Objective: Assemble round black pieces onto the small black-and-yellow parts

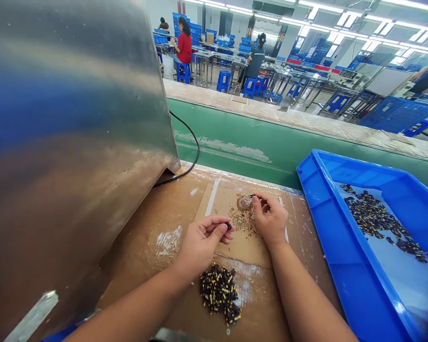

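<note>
My left hand [209, 237] pinches a small round black part [228, 226] between thumb and fingertips, above the cardboard. Farther right, my right hand [270, 216] is closed at the fingertips on a small dark piece [251, 195], too small to name. Its fingers are beside a clear, glossy blob [246, 203] stuck on the cardboard sheet [221, 247], with brown stains around it. Nearer to me, below my left hand, lies a heap of small black parts with yellow ends [219, 292].
On the right stands a blue plastic bin [328, 228] with many black-and-yellow parts [381, 216] on a pale liner. A large metal housing [74, 118] fills the left. A black cable [199, 149] curves out behind it. Beyond the green conveyor belt [235, 135], people sit and stand at benches.
</note>
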Demonstrator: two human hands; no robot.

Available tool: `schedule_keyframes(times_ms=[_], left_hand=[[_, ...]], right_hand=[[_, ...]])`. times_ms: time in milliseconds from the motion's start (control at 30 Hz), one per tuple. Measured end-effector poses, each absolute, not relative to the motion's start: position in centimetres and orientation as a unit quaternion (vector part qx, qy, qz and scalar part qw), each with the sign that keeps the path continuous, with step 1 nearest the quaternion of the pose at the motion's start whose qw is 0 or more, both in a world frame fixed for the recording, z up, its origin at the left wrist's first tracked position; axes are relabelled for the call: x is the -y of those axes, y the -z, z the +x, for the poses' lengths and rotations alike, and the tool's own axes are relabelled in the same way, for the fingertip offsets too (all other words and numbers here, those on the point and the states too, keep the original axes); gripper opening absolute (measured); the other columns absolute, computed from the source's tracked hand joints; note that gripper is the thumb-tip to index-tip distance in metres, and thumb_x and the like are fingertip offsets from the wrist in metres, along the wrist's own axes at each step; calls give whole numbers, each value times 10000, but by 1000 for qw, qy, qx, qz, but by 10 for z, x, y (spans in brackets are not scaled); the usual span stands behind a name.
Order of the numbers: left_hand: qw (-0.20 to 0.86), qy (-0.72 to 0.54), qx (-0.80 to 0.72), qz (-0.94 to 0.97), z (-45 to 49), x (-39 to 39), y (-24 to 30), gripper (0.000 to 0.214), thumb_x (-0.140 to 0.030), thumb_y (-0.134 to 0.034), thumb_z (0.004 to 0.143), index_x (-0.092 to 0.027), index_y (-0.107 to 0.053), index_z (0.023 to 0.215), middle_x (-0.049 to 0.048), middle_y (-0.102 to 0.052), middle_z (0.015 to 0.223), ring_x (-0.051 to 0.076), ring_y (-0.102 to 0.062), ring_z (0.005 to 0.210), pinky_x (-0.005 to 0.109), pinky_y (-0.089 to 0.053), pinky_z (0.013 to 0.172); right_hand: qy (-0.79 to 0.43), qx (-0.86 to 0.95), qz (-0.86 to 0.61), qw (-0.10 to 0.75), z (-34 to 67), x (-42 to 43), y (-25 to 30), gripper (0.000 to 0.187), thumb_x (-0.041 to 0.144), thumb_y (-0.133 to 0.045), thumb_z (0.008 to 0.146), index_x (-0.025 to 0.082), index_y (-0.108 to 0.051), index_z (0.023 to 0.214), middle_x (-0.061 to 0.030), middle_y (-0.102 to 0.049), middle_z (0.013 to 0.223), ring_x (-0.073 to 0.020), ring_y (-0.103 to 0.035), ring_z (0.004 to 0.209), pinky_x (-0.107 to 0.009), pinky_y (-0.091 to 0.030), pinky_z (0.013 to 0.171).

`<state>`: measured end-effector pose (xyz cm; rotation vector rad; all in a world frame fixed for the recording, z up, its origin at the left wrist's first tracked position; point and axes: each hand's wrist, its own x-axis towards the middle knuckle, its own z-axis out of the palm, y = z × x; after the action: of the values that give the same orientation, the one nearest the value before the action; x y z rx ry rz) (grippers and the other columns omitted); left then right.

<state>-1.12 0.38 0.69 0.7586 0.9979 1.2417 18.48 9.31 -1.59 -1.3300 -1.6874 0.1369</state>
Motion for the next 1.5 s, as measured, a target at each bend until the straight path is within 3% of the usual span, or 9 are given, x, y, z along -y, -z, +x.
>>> schedule_keyframes(times_ms=[200,433,700,833,1000,1100,1233,1367,1500], left_hand=[[628,-566,-420,330,-13,-7,-8,327,-388,-826,811,-115,-714,951,115,-764,843,165,-720,737,230,-613,693],[659,-560,-417,279,-14,-5,-10,417,-410,-862,773,-108,-672,989,142,-768,918,170,-734,767,232,-622,724],[715,-546,-405,163,-10,-7,-16,483,-321,-937,672,-97,-618,958,171,-761,909,163,-732,761,195,-604,702],[699,-562,-406,179,-11,-7,-15,468,-347,-920,696,-118,-597,945,168,-764,914,179,-740,776,219,-614,720],[673,-567,-417,227,-12,-7,-13,403,-353,-897,729,-113,-622,899,155,-768,920,169,-738,789,218,-614,751],[669,-563,-421,243,-11,-7,-10,387,-342,-908,716,-99,-657,881,159,-769,930,169,-737,790,216,-612,748],[664,-566,-419,251,-10,-6,-7,397,-339,-910,717,-98,-710,961,152,-771,941,173,-738,797,221,-611,742],[673,-562,-414,245,-11,-6,-7,383,-374,-918,710,-101,-751,919,141,-769,903,161,-728,770,205,-603,720],[717,-560,-372,183,-13,-6,-12,331,-343,-939,686,-125,-764,864,118,-767,871,139,-716,758,175,-585,698]], right_hand=[[-146,631,-551,526,182,-79,4,228,400,-641,931,199,-734,984,-51,-744,872,-166,-655,707,-298,-535,668],[-408,555,-496,529,170,-37,-31,213,412,-717,894,204,-711,939,-21,-713,740,-146,-630,635,-260,-519,584],[-587,447,-435,516,161,-17,11,250,424,-745,894,203,-697,1001,-5,-686,743,-113,-575,591,-233,-477,549],[-512,466,-476,542,163,-14,-2,237,431,-731,897,206,-711,970,-3,-671,696,-127,-588,583,-241,-494,532],[-49,524,-534,662,177,-10,-47,179,291,-732,893,234,-746,1062,-88,-751,982,-248,-724,848,-418,-609,759],[90,570,-518,632,182,-23,-52,202,298,-655,945,261,-741,1125,-85,-769,978,-270,-738,828,-436,-603,737],[65,668,-546,501,187,-47,-42,176,301,-622,971,282,-779,1050,-44,-804,925,-215,-730,701,-338,-565,658],[60,600,-574,553,188,-42,-35,172,283,-715,905,231,-773,1059,-69,-793,980,-185,-714,757,-297,-554,696],[-180,550,-593,560,183,-28,-20,164,354,-731,888,203,-750,950,-36,-753,804,-148,-682,671,-247,-554,619]])
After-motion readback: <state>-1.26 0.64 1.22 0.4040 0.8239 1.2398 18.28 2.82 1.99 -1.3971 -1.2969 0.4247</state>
